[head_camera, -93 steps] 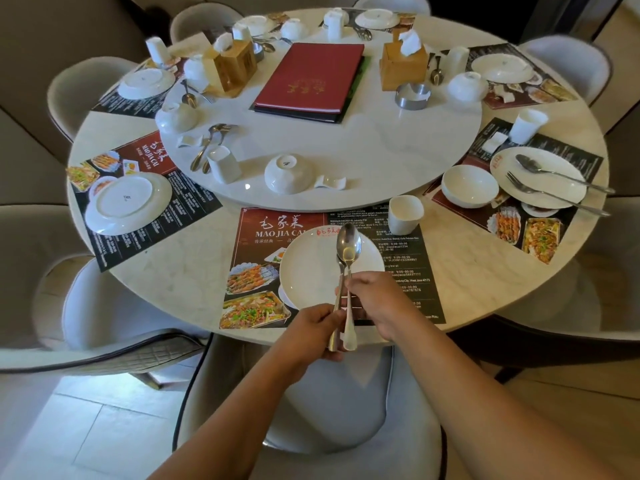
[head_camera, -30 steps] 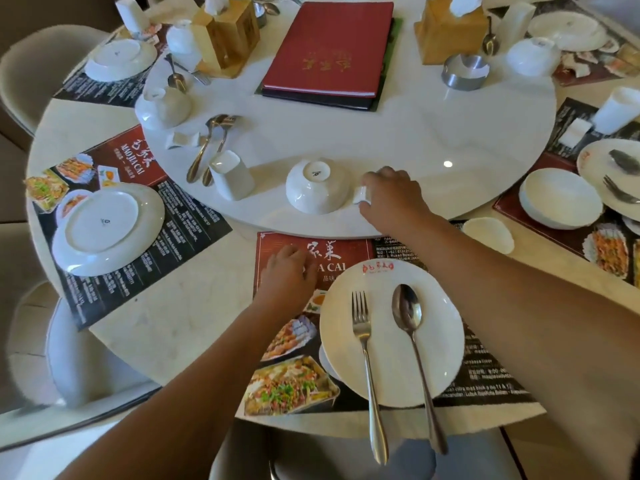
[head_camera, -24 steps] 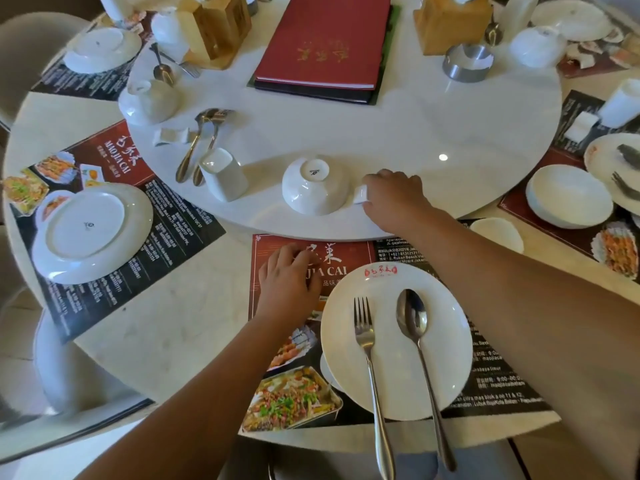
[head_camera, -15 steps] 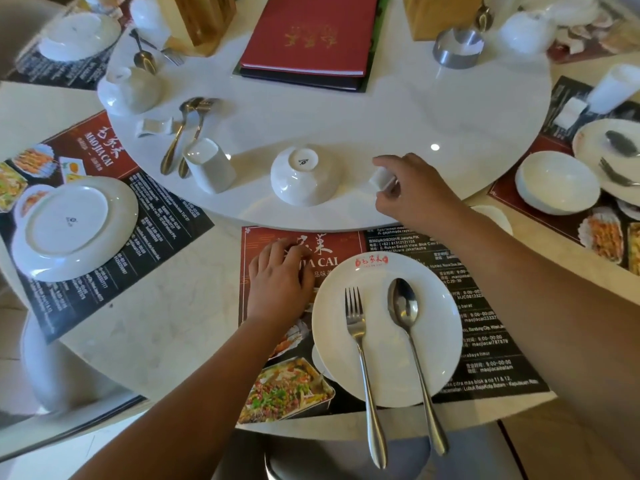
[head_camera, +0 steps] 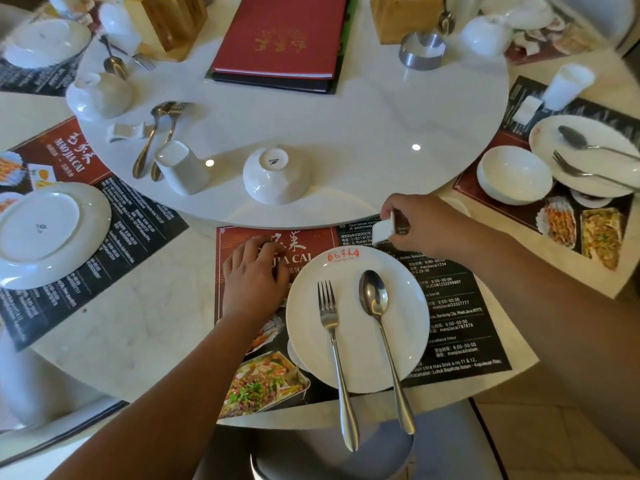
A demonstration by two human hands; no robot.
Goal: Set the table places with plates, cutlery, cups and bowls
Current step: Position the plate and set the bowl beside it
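A white plate (head_camera: 356,355) lies on the near placemat (head_camera: 460,323), with a fork (head_camera: 332,351) and a spoon (head_camera: 381,327) side by side on it, handles past the table edge. My right hand (head_camera: 419,226) holds a small white cutlery rest (head_camera: 382,230) above the placemat's far edge. My left hand (head_camera: 252,275) lies flat on the placemat beside the plate. An upturned white bowl (head_camera: 275,174) and an upturned cup (head_camera: 180,168) stand on the turntable (head_camera: 346,140).
A red menu (head_camera: 280,36), wooden holders (head_camera: 169,19) and a steel ring (head_camera: 420,50) sit further back on the turntable. The left place has an upturned plate (head_camera: 45,233). The right place has a bowl (head_camera: 514,174), plate with cutlery (head_camera: 585,157) and cup (head_camera: 566,86).
My right hand has lifted the cutlery rest off the turntable beside the bowl and brought it toward me, over the placemat. My left hand has stayed on the placemat.
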